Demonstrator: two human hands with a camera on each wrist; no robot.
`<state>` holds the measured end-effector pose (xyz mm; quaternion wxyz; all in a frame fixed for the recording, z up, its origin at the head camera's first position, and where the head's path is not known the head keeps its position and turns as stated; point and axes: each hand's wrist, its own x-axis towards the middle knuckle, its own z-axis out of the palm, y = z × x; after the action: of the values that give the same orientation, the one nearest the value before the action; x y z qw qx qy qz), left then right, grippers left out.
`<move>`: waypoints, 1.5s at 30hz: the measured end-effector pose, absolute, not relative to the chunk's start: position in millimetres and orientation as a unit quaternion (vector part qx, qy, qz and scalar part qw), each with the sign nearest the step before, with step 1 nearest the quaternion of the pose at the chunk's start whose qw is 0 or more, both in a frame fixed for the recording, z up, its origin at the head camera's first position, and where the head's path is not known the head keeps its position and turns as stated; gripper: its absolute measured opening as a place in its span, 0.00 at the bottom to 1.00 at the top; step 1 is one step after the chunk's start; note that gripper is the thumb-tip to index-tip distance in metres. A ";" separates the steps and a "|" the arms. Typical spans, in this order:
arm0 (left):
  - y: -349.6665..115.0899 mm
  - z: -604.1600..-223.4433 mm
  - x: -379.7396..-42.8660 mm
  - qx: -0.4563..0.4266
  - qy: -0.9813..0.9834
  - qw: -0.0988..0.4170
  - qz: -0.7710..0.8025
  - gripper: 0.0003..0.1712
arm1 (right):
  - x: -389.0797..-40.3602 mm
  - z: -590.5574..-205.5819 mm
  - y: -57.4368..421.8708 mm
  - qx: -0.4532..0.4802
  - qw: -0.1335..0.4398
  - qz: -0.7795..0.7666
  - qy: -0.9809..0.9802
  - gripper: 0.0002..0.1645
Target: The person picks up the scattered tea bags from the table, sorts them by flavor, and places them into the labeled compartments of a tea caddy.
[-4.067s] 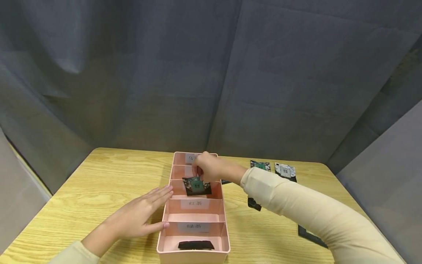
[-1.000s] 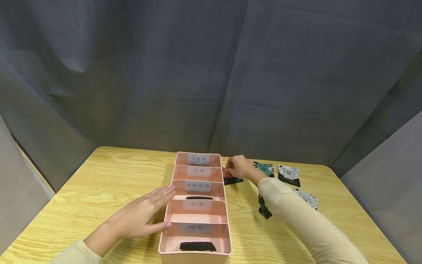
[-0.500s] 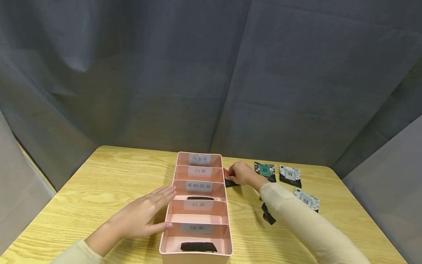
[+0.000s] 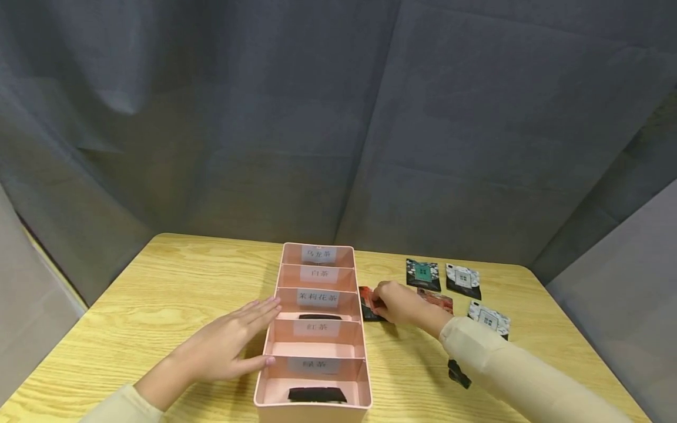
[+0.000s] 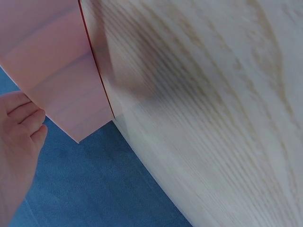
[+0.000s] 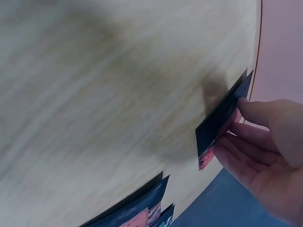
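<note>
A pink divided box [image 4: 312, 413] with labelled compartments stands on the table. My left hand [image 4: 227, 338] rests against its left side, fingers straight along the rim; the left wrist view also shows this hand [image 5: 21, 132] at the box's edge. Right of the box, my right hand [image 4: 399, 302] pinches a red and black tea packet [image 4: 366, 301]. In the right wrist view the thumb and fingers hold that packet [image 6: 218, 124] on edge, close beside the box wall. Dark packets lie in the nearest compartment [image 4: 317, 395] and the middle one [image 4: 319, 317].
Another red packet [image 4: 439, 301] lies partly behind the right forearm. Farther right are a green-labelled packet [image 4: 423, 272] and two pale patterned ones [image 4: 463, 279]. A grey curtain [image 4: 264, 147] hangs behind the table.
Earlier, my right hand held a green-labelled packet over the middle compartment; that compartment now holds a packet. The right hand has since taken the red packet and drawn it nearer. The left hand stays put.
</note>
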<state>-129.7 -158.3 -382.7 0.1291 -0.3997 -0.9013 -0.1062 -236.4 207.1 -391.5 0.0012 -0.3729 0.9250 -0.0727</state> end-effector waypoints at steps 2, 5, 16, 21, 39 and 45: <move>-158.5 -381.9 -130.1 -0.402 -0.901 0.128 -0.106 0.42 | -230.1 -391.0 208.1 -0.373 0.005 -0.069 0.925 0.09; -158.6 -380.9 -131.2 -0.405 -0.900 0.126 -0.105 0.41 | -222.1 -389.7 209.3 -0.377 0.003 -0.062 0.924 0.08; -159.1 -380.1 -133.9 -0.406 -0.900 0.125 -0.101 0.42 | -210.5 -386.2 212.6 -0.393 0.003 -0.079 0.916 0.07; -159.2 -380.5 -133.4 -0.404 -0.901 0.122 -0.101 0.42 | -215.5 -382.1 217.7 -0.383 0.011 -0.094 0.919 0.03; -159.3 -383.1 -131.3 -0.399 -0.903 0.124 -0.102 0.41 | -241.9 -378.2 227.2 -0.357 0.067 -0.081 0.928 0.23; -158.6 -383.2 -131.1 -0.402 -0.901 0.126 -0.100 0.42 | -242.6 -378.8 227.2 -0.359 0.079 -0.084 0.926 0.21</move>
<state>-131.1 -158.6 -383.2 0.1263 -0.4023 -0.9012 -0.0999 -242.6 227.2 -378.8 0.0790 -0.3594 0.9260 -0.0845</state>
